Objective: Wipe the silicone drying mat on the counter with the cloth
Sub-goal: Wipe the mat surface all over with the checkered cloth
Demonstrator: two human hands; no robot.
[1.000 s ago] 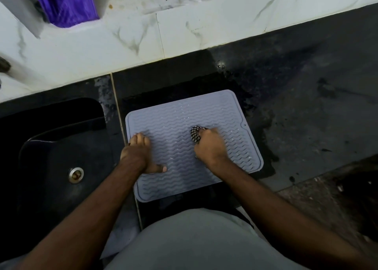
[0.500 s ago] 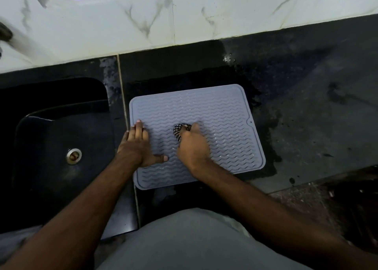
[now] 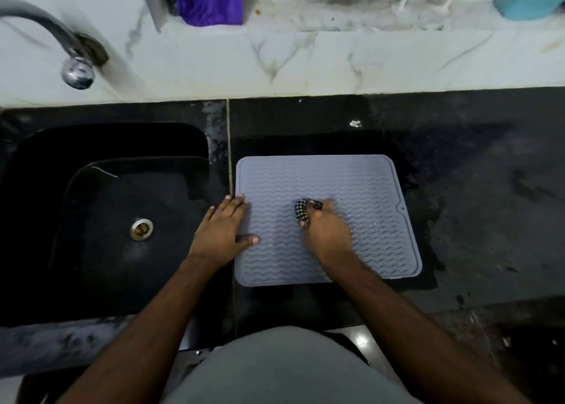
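The grey ribbed silicone mat (image 3: 351, 183) lies on the black stone bench (image 3: 474, 189) before me, the black sunken sink (image 3: 91, 250) just left, my checked cloth (image 3: 301, 210) mid-mat.

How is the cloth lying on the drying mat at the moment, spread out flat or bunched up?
Bunched up. The checked cloth is a small wad gripped by the right hand, only part showing past the fingers on the mat.
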